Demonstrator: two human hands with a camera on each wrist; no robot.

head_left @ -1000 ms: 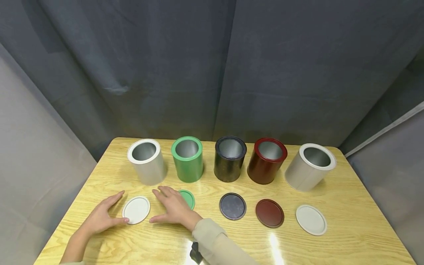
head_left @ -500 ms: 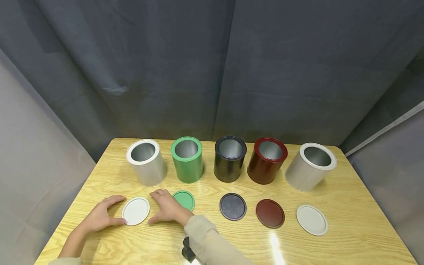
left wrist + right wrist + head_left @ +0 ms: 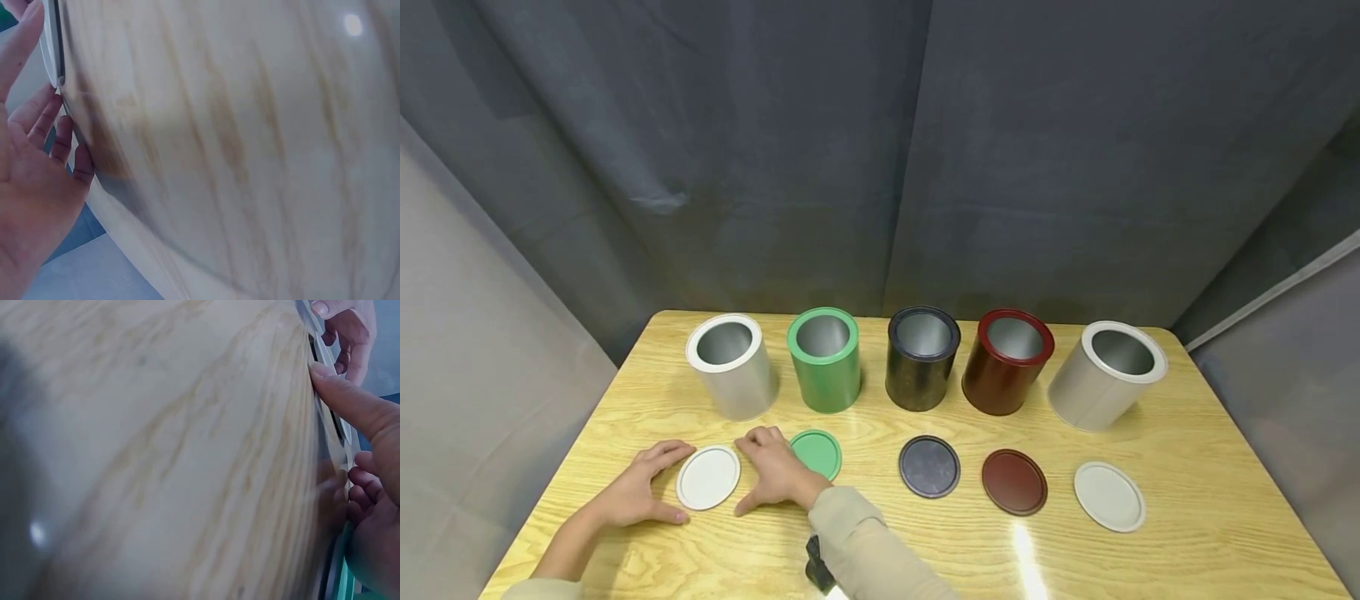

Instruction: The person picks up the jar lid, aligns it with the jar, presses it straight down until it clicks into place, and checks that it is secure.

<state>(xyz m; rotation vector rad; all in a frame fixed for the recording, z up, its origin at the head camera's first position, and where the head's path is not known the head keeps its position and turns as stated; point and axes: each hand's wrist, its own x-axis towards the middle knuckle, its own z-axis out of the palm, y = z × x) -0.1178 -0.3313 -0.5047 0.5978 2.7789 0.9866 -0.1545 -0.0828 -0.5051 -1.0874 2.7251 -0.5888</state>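
A white round lid [image 3: 708,477] lies flat on the wooden table between my two hands. To its left is my left hand [image 3: 638,490], thumb and fingers spread apart; its fingertips come close to the lid's far left edge. My right hand [image 3: 775,468] rests at the lid's right side, thumb toward the near edge, fingers toward the far edge. Whether the fingertips touch the lid is hard to tell. Part of a green lid [image 3: 817,455] is covered by the right hand. Both hands [image 3: 37,156] [image 3: 381,444] show at the frame edges of the wrist views, low over the tabletop.
Behind stand several open cans in a row: white [image 3: 737,379], green [image 3: 827,375], black [image 3: 917,375], dark red [image 3: 998,379] and off-white [image 3: 1086,392]. Before them lie a black lid [image 3: 929,467], a dark red lid [image 3: 1014,482] and an off-white lid [image 3: 1109,497]. A dark curtain [image 3: 880,167] hangs behind.
The right hand has moved left, closer to the white lid, uncovering more of the green lid. The left hand's fingers have shifted slightly right, and its thumb has moved nearer the table's front.
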